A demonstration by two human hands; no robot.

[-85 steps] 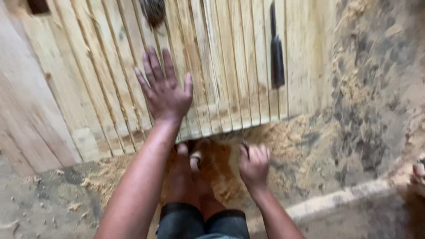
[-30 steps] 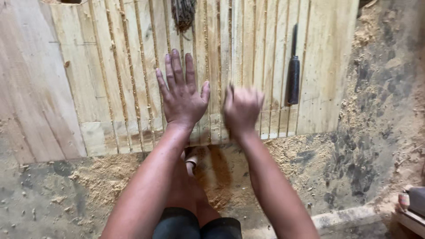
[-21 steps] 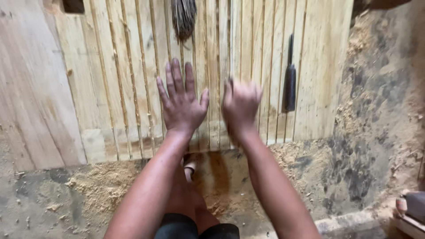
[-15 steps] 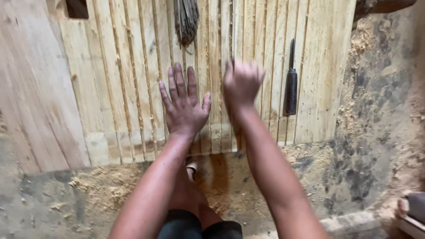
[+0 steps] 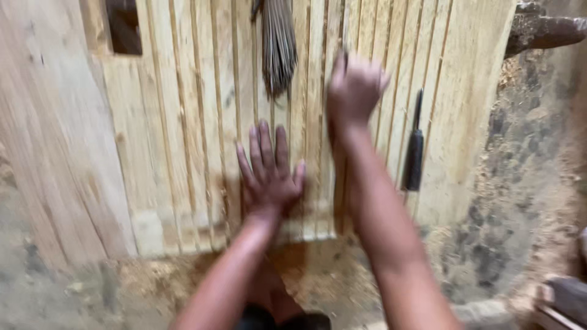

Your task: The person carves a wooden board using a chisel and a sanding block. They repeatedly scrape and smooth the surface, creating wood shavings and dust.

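Note:
A row of pale wooden slats (image 5: pixel 195 134) lies side by side on the ground in front of me. My left hand (image 5: pixel 269 171) rests flat on the slats near their close ends, fingers spread. My right hand (image 5: pixel 354 88) is further up the slats, curled into a loose fist over a gap between two of them. It is blurred; a small dark tip shows at the top of the fist, and I cannot tell whether the hand holds anything.
A black-handled tool (image 5: pixel 414 153) lies on the slats right of my right arm. A dark bundle of fibres (image 5: pixel 278 49) lies at the top centre, a dark block (image 5: pixel 122 24) top left. A wide plank (image 5: pixel 49 159) lies left. Sawdust (image 5: pixel 177 275) covers the dirt floor.
My right hand has slid away from me up the slats, from beside my left hand to well beyond it. My left hand stays flat in the same place.

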